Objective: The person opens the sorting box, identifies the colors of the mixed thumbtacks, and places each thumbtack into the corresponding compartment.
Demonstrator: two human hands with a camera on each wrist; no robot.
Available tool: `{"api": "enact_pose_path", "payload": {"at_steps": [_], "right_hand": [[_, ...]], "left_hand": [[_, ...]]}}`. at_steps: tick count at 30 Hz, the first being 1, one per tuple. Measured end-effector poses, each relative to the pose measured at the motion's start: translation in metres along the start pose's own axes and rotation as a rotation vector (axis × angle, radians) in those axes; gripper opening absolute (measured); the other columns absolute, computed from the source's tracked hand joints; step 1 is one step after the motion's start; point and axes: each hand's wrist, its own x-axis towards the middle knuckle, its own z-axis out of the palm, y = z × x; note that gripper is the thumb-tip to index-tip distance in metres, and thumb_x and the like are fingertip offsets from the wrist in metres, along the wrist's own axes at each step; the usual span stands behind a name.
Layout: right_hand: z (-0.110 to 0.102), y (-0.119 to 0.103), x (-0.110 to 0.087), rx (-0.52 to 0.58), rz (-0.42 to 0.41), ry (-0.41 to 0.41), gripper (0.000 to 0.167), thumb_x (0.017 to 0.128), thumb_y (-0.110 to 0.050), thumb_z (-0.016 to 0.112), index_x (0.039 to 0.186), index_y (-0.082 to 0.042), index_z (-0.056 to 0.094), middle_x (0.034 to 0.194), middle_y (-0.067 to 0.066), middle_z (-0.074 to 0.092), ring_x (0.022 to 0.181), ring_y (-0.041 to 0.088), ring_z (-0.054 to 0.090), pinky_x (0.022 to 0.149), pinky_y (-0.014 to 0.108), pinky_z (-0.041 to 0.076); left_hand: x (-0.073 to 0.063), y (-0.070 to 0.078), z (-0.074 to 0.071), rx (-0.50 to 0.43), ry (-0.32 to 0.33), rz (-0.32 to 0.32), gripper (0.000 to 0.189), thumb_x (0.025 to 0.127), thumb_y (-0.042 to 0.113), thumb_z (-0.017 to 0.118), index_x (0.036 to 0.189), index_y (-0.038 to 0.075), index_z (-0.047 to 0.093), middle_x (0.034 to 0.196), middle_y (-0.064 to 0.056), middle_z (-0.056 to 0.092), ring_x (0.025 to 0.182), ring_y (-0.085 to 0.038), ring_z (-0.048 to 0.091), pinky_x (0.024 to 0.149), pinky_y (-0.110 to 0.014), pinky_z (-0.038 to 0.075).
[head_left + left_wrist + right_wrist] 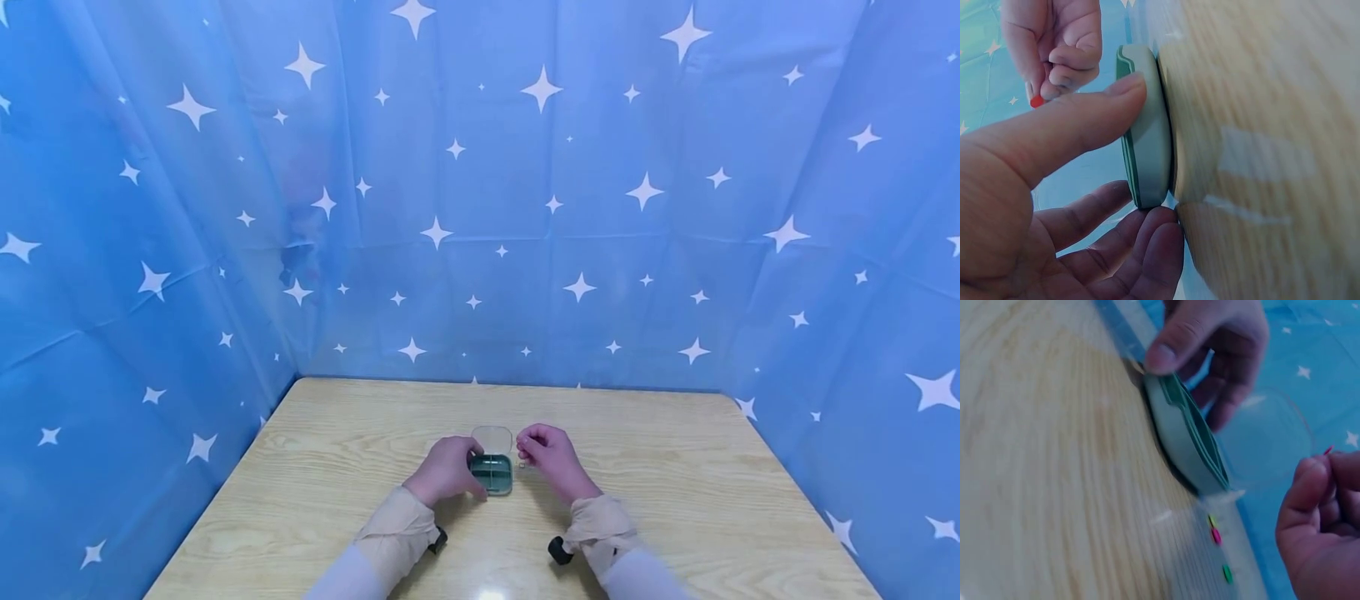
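Over my remote feed I see a wood-grain table [300, 492], two hands at its middle.
The left hand [444, 468] grips and the right hand [553, 460] pinches: between them, a rounded, shallow green box [1151, 144], divided inside, clear lid [492, 439] open; then a red piece [1036, 100] in the right fingertips, and tiny yellow [1212, 520], pink [1215, 535] and green [1227, 574] ones beside the box.

The left hand [444, 469] obstructed the left side of the green box [501, 482], its clear lid [492, 439] the far side. Small coloured pieces [1215, 535] lay just right, near the right hand [551, 458]. A near-side approach ran between the sleeves [401, 521]; the table [645, 425] gave room beyond the lid, up to the blue curtain [510, 200].
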Motion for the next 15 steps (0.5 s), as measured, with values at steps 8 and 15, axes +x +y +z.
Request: {"api": "enact_pose_path", "payload": {"at_steps": [8,15], "right_hand": [[0.027,-0.004,-0.003,-0.155,-0.080,-0.013,0.017,0.105,-0.008,0.064,0.098,0.006,0.070,0.078,0.005,0.063,0.071,0.012,0.059,0.065,0.024,0.052],[0.042,-0.005,-0.002,-0.321,-0.145,0.029,0.013,0.103,-0.013,0.067,0.092,-0.007,0.071,0.072,-0.001,0.060,0.066,0.012,0.056,0.060,0.026,0.047]], "left_hand": [[0.002,-0.002,0.002,0.002,-0.011,-0.004,0.065,0.057,0.018,0.102,0.114,0.004,0.074,0.096,-0.004,0.075,0.084,-0.013,0.063,0.081,-0.033,0.056],[0.002,-0.001,0.000,-0.013,0.000,-0.008,0.064,0.056,0.018,0.103,0.111,0.002,0.074,0.094,-0.006,0.075,0.083,-0.015,0.063,0.080,-0.035,0.056]]}}
